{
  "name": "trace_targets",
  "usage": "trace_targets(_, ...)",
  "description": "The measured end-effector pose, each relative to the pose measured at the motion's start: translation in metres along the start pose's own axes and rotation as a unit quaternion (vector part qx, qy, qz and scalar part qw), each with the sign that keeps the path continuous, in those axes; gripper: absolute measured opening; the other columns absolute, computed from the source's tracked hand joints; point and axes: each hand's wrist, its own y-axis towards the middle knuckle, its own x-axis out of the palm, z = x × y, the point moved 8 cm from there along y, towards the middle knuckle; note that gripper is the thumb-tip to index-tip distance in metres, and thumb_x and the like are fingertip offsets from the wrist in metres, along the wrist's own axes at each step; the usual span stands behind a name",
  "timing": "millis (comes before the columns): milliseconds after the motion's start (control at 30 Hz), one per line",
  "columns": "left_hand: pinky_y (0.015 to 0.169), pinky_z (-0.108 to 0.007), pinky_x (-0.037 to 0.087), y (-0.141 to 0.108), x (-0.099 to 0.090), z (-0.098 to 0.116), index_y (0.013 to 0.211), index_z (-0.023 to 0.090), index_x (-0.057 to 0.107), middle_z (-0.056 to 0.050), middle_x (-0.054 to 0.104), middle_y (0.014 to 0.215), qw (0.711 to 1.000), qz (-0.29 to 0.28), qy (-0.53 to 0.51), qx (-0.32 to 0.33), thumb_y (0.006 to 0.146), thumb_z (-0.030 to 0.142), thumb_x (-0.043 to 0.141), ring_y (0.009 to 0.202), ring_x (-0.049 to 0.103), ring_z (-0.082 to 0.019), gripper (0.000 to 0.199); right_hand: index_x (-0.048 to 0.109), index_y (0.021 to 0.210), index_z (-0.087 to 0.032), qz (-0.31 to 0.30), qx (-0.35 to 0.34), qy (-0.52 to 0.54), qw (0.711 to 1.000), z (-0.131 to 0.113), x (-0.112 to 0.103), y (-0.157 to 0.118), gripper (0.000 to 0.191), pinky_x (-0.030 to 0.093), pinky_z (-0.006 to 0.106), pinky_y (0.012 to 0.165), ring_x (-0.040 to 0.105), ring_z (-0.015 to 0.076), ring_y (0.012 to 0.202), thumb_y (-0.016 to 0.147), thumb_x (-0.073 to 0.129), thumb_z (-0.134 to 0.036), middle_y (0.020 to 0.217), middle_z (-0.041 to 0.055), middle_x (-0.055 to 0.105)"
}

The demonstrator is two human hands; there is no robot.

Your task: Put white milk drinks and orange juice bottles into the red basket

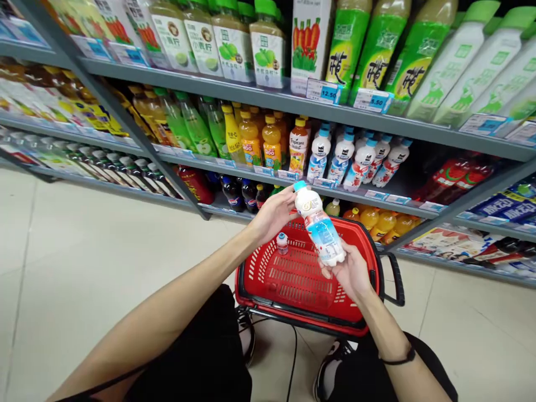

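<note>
A white and blue bottle (321,229) with a light blue cap is held tilted above the red basket (299,273). Around its lower end are the fingers of my right hand (349,271). My left hand (274,215) is at the bottle's upper end, its fingertips by the neck just under the cap. Inside the basket, near its far left corner, stands a small bottle (282,243) with a blue and white top. Similar bottles (338,159) with blue caps line the middle shelf beyond my hands.
Shelves (268,92) of drinks with price tags run across the view. The basket's black handle (396,279) sticks out on the right. My legs and shoes are just below the basket, with a black cord (294,357) between them on the tiled floor.
</note>
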Motion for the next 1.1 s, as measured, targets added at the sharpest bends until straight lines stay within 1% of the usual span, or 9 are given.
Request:
trace_targets(100, 0.108, -0.044, 0.049, -0.004, -0.005, 0.011, 0.13, 0.021, 0.071, -0.009, 0.06, 0.151, 1.0, 0.005, -0.004, 0.005, 0.093, 0.041, 0.068, 0.135, 0.057, -0.029, 0.042, 0.068, 0.117, -0.018, 0.059, -0.086, -0.029, 0.994, -0.006, -0.007, -0.004, 0.04, 0.065, 0.038, 0.066, 0.072, 0.0243, 0.087, 0.087, 0.08, -0.043, 0.108, 0.0099, 0.074)
trace_targets(167, 0.112, -0.046, 0.047, -0.004, -0.01, 0.013, 0.133, 0.021, 0.068, -0.01, 0.06, 0.151, 1.0, 0.011, -0.015, -0.003, 0.096, 0.043, 0.064, 0.137, 0.056, -0.029, 0.044, 0.065, 0.125, -0.021, 0.108, -0.144, -0.055, 0.982, -0.011, -0.013, -0.007, 0.05, 0.066, 0.046, 0.085, 0.072, 0.0275, 0.106, 0.083, 0.086, -0.04, 0.127, 0.0112, 0.07)
trace_targets(333, 0.118, -0.049, 0.041, -0.001, -0.025, 0.007, 0.13, 0.018, 0.066, -0.013, 0.062, 0.148, 0.998, 0.016, -0.018, -0.056, 0.097, 0.049, 0.061, 0.137, 0.057, -0.03, 0.045, 0.055, 0.139, -0.02, 0.152, -0.291, -0.211, 0.921, -0.027, -0.012, -0.018, 0.076, 0.06, 0.051, 0.102, 0.07, 0.0299, 0.116, 0.075, 0.094, -0.032, 0.127, 0.015, 0.07)
trace_targets(467, 0.121, -0.052, 0.036, 0.0, -0.035, -0.002, 0.127, 0.012, 0.064, -0.019, 0.065, 0.141, 0.994, 0.02, -0.027, -0.108, 0.096, 0.052, 0.058, 0.134, 0.06, -0.033, 0.051, 0.048, 0.149, -0.026, 0.105, -0.439, -0.358, 0.817, -0.042, 0.003, -0.035, 0.082, 0.065, 0.047, 0.096, 0.066, 0.0303, 0.126, 0.08, 0.092, -0.022, 0.137, 0.0146, 0.065)
trace_targets(633, 0.119, -0.055, 0.038, 0.0, -0.04, -0.011, 0.142, 0.007, 0.055, -0.023, 0.067, 0.136, 0.989, 0.035, -0.053, -0.134, 0.098, 0.051, 0.053, 0.128, 0.064, -0.036, 0.062, 0.044, 0.156, -0.029, -0.01, -0.558, -0.54, 0.63, -0.047, 0.019, -0.051, 0.088, 0.064, 0.057, 0.098, 0.066, 0.0324, 0.128, 0.082, 0.089, -0.012, 0.141, 0.0149, 0.065)
trace_targets(700, 0.118, -0.055, 0.038, 0.001, -0.042, -0.015, 0.144, 0.007, 0.054, -0.022, 0.069, 0.134, 0.989, 0.031, -0.055, -0.135, 0.097, 0.051, 0.053, 0.128, 0.064, -0.036, 0.065, 0.049, 0.151, -0.029, -0.027, -0.564, -0.566, 0.6, -0.048, 0.019, -0.053, 0.082, 0.062, 0.062, 0.1, 0.066, 0.0338, 0.128, 0.082, 0.088, -0.01, 0.14, 0.014, 0.066)
trace_targets(767, 0.119, -0.056, 0.038, 0.004, -0.044, -0.017, 0.144, 0.007, 0.057, -0.021, 0.071, 0.131, 0.989, 0.024, -0.054, -0.132, 0.095, 0.05, 0.053, 0.126, 0.065, -0.037, 0.065, 0.056, 0.143, -0.031, -0.021, -0.538, -0.563, 0.627, -0.048, 0.015, -0.051, 0.074, 0.059, 0.064, 0.104, 0.065, 0.0342, 0.129, 0.081, 0.088, -0.01, 0.138, 0.012, 0.068)
trace_targets(867, 0.118, -0.056, 0.039, 0.006, -0.045, -0.018, 0.144, 0.006, 0.059, -0.021, 0.072, 0.13, 0.991, 0.008, -0.042, -0.123, 0.092, 0.048, 0.051, 0.126, 0.065, -0.036, 0.067, 0.059, 0.138, -0.029, 0.037, -0.471, -0.501, 0.725, -0.045, 0.004, -0.045, 0.072, 0.058, 0.063, 0.106, 0.064, 0.0346, 0.129, 0.076, 0.092, -0.015, 0.137, 0.0124, 0.067)
trace_targets(1100, 0.115, -0.054, 0.043, 0.0, -0.02, -0.005, 0.148, 0.002, 0.054, -0.024, 0.065, 0.139, 0.995, -0.018, -0.059, -0.073, 0.087, 0.069, 0.049, 0.133, 0.059, -0.039, 0.09, 0.058, 0.13, -0.02, 0.205, -0.3, -0.244, 0.899, -0.031, -0.021, -0.031, 0.053, 0.065, 0.043, 0.091, 0.074, 0.026, 0.105, 0.088, 0.082, -0.04, 0.117, 0.0122, 0.073)
